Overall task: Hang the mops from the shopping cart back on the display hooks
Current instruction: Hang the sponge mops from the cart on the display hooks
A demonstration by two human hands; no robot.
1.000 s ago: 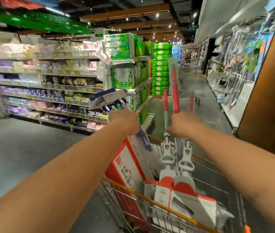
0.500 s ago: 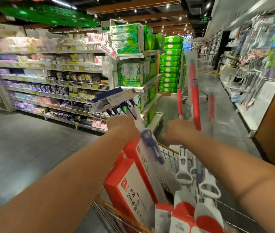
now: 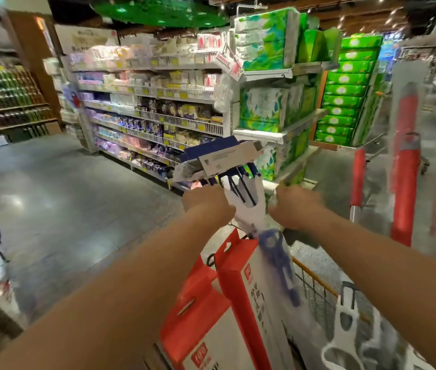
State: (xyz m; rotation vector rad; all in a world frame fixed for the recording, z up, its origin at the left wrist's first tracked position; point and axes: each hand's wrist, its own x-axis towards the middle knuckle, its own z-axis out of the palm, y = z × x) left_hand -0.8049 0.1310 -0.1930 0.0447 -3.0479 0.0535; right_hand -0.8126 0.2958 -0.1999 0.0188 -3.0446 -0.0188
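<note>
A blue-and-white mop (image 3: 243,198) stands head-up in the shopping cart (image 3: 315,279), its flat head (image 3: 219,160) wrapped in a card sleeve. My left hand (image 3: 206,201) grips its white neck from the left. My right hand (image 3: 295,206) closes on the same neck from the right; motion blur hides its fingers. Red-handled mops (image 3: 403,182) rise from the cart at the right, untouched. Their white frames (image 3: 345,327) sit low in the cart. No display hooks are plainly visible.
Two red-and-white boxes (image 3: 238,303) stand in the cart below my arms. Ahead is a shelf unit (image 3: 158,113) of packaged goods, with green tissue packs (image 3: 267,108) on its end and stacked green boxes (image 3: 347,89) behind. Grey floor (image 3: 64,209) opens to the left.
My right hand let go of the red mop handle and moved left to the blue mop's neck. My view swung left, so the right-hand display wall left the frame.
</note>
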